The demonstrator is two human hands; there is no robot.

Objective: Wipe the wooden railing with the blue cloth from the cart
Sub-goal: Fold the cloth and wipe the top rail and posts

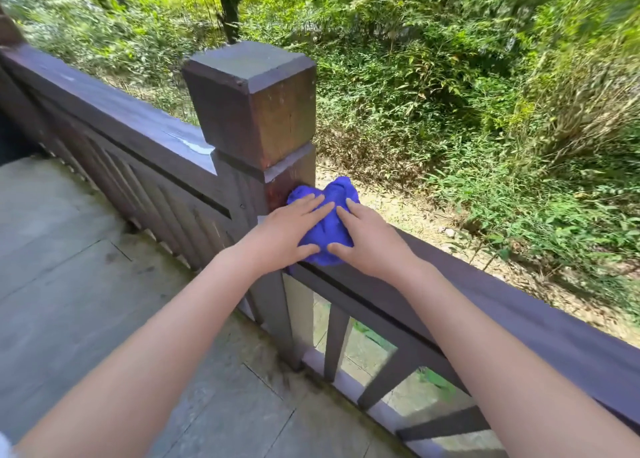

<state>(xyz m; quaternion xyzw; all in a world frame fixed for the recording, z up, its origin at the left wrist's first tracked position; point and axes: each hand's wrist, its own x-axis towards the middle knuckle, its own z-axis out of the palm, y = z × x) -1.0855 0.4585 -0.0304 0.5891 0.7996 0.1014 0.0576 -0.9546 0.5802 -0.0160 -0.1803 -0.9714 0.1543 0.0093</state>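
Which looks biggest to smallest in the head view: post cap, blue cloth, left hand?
1. post cap
2. and 3. blue cloth and left hand: similar; the hands hide much of the cloth, so unranked.

stone-tile floor [104, 284] | green undergrowth [450, 76] | tree trunk [228, 7] | sandy ground [408, 211]

Left hand [287, 235] and right hand [372, 239] flat, fingers spread.

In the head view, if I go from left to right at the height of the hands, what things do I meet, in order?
Floor → post → left hand → cloth → right hand → railing → plants.
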